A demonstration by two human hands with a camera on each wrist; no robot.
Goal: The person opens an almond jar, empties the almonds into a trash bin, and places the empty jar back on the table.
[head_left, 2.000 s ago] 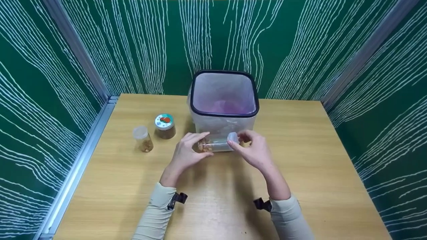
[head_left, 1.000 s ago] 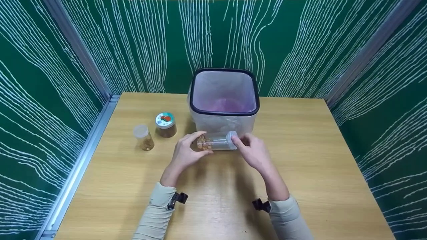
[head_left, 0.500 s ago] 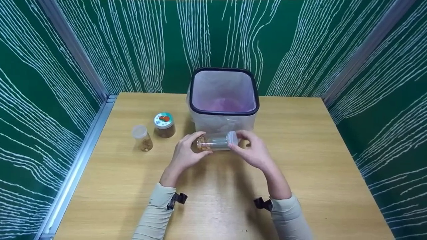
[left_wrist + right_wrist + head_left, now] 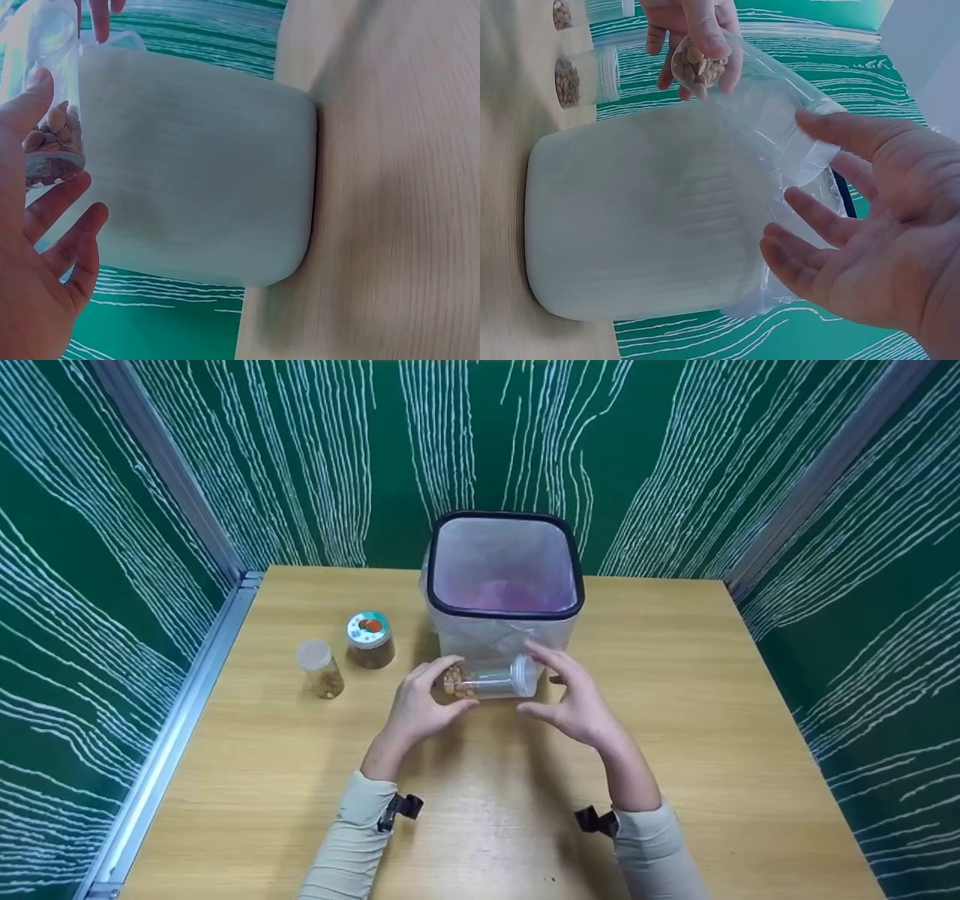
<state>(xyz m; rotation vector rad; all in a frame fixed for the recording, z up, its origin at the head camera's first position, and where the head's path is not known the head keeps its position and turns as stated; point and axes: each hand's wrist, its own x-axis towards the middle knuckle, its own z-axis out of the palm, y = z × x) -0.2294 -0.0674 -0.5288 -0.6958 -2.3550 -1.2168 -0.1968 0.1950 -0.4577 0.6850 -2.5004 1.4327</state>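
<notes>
A clear plastic jar (image 4: 491,678) lies sideways in the air in front of the bin, with brown nut-like pieces at its left end. My left hand (image 4: 420,705) grips that bottom end between thumb and fingers. At the right end sits a clear screw lid (image 4: 524,675). Around the lid, my right hand (image 4: 581,705) holds its thumb and fingers spread, with a gap to it in the head view. The right wrist view shows the same lid (image 4: 807,154) near the loosely spread fingers; whether a fingertip touches it I cannot tell.
A bin (image 4: 504,637) with a black rim and a plastic liner stands just behind the jar. To the left on the wooden table (image 4: 675,720) are a second clear jar (image 4: 321,669) with brown pieces and a wider jar (image 4: 370,640) with a printed lid.
The right fingers pinched and shifted around the lid earlier; now they have spread away from it. My left hand and the jar have stayed nearly in place.
</notes>
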